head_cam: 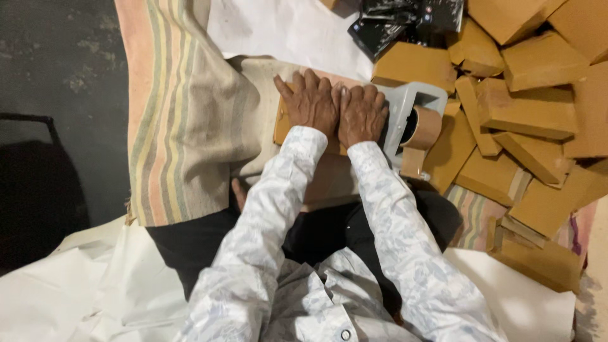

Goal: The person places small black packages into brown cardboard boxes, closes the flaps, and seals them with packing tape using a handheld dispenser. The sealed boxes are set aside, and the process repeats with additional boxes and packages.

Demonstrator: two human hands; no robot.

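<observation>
Box [283,124] lay flat under both palms, left hand [311,102] and right hand [361,114] spread wide, pressing side by side, tape dispenser [413,120] just right.

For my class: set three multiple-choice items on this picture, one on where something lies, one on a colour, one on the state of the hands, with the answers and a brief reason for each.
1. Where is the tape dispenser?
A. just right of the right hand
B. on the striped cloth
C. behind the person

2. What colour are the piled boxes?
A. white
B. brown
C. green

3. How are the hands?
A. holding scissors
B. raised in the air
C. flat, side by side on a box

Answers:
1 A, it sits beside the right hand.
2 B, the heap is brown.
3 C, the left hand and the right press palm-down on a box.
</observation>
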